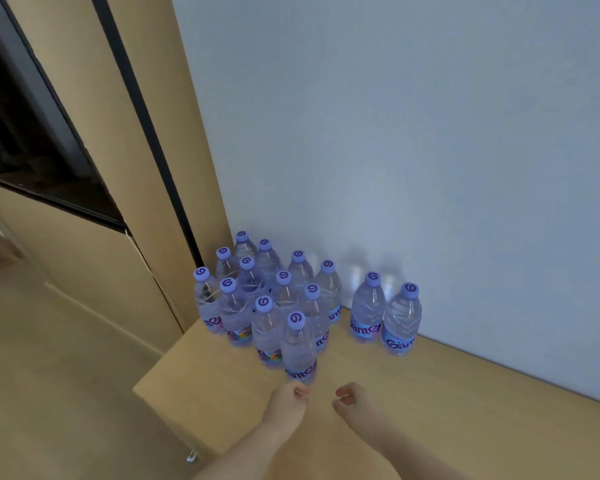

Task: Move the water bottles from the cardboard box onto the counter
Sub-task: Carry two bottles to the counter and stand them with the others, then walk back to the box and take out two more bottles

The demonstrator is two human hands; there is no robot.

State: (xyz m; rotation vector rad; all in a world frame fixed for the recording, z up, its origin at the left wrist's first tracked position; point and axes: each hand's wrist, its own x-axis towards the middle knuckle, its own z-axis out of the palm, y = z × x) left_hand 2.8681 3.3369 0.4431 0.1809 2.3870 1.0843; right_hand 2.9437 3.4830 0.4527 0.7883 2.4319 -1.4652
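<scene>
Fourteen water bottles (284, 299) stand upright on the counter (430, 393): twelve clustered at its left back corner against the wall (395, 133), two apart along the back edge. Left hand (288, 401) and right hand (352, 401) hover near the front bottle (298, 348), fingers loosely curled, holding nothing

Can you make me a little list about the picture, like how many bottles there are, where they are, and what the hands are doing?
bottles: fourteen water bottles, all upright, purple caps
place: wooden counter, against the white wall
groups: twelve crowded in the corner, two apart to the right
left hand: loosely curled, holding nothing, just before the nearest bottle
right hand: loosely curled, holding nothing
cardboard box: not in view
</scene>
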